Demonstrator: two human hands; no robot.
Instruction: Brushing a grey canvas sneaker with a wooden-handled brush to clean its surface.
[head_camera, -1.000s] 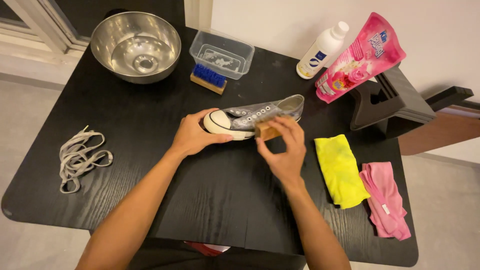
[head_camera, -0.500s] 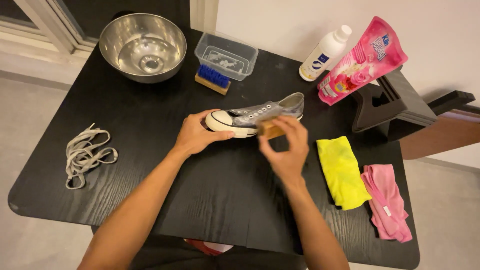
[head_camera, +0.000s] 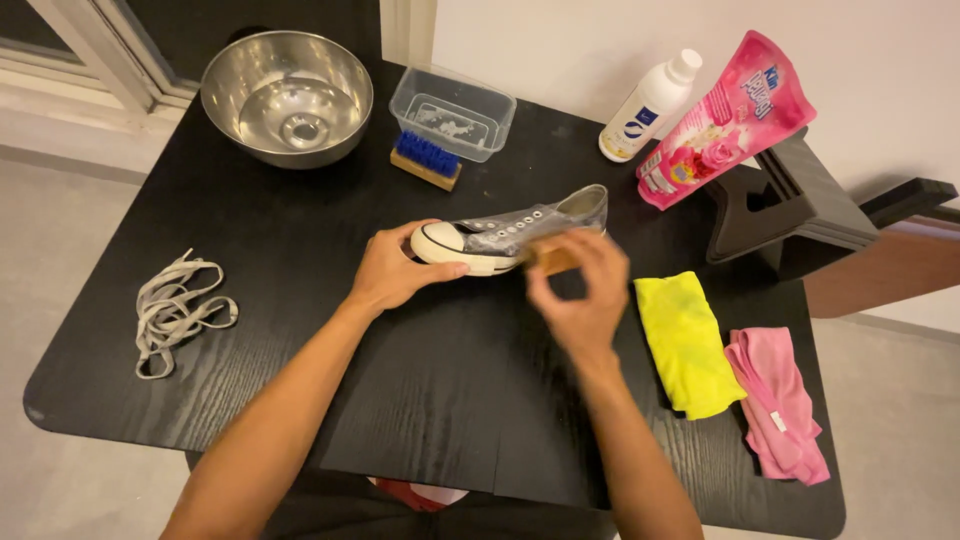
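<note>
A grey canvas sneaker (head_camera: 520, 235) with a white rubber toe cap lay on its side near the middle of the black bench (head_camera: 250, 300), its toe pointing toward the left of the frame and its eyelets bare of lacing. The left hand (head_camera: 392, 272) gripped the toe end, thumb along the white sole edge and fingers curled over the cap. The right hand (head_camera: 580, 295), blurred, was just right of the sneaker's middle, its fingers pinching a small wooden-backed brush (head_camera: 553, 257) pressed against the side of the shoe.

At the left of the frame a loose tangle of pale shoelaces (head_camera: 175, 310) lay well apart from the sneaker. In the upper left stood a steel bowl (head_camera: 287, 97). Right of it, at the top centre, sat a clear plastic tub (head_camera: 453, 113), and a second brush with blue bristles (head_camera: 427, 160) lay touching its front edge. In the upper right a white bottle (head_camera: 650, 105) leaned beside a pink refill pouch (head_camera: 725, 120), and the pouch rested against a dark angular stand (head_camera: 790, 205). At the right of the frame, below the stand, a yellow cloth (head_camera: 690, 340) lay flat with a pink cloth (head_camera: 780, 400) just beside it.
</note>
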